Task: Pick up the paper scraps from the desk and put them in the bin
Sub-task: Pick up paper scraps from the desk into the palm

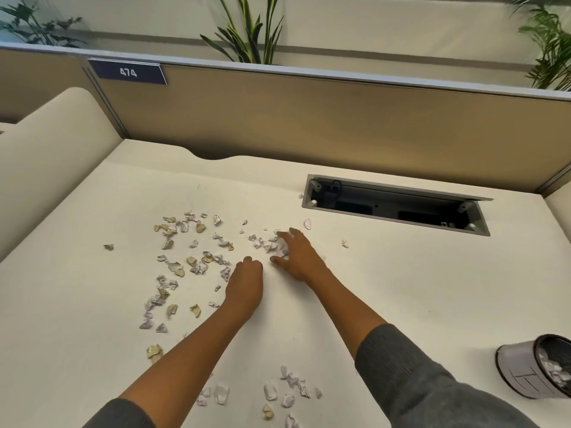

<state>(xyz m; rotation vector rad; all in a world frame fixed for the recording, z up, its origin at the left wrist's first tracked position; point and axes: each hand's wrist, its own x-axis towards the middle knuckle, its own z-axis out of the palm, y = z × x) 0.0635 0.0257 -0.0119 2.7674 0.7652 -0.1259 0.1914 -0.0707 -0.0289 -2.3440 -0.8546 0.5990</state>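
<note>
**Desk 474: paper scraps scattered, bin partly filled**

Paper scraps (197,261) lie loose across the white desk (417,282). They are too many and too small to count exactly; several dozen are visible, white and tan, all crumpled. The main spread sits left of centre. A second group of about ten lies at the near edge between the two forearms. Three stray pieces rest apart toward the right: one just beside the corner of the cable hatch (395,203), one between the hatch and the right hand, and one to the right of that hand.

The right hand (296,257) rests on the desk with fingers spread and bent over a small heap of white scraps, its fingertips touching them; a closed grip on them is not evident. The left hand (245,282) is just beside it, fingers curled under in a loose fist; whether it holds anything cannot be told. Both arms wear grey sleeves pushed up the forearm.

One bin (525,369), small and round with a dark rim, stands on the desk at the near right, well apart from both hands. White scraps show inside it. Hand-drawn lines mark its side; they cannot be read.

One dark sign (128,72) on the tan partition (309,118) reads "474". Three plants stand behind the partition.
</note>
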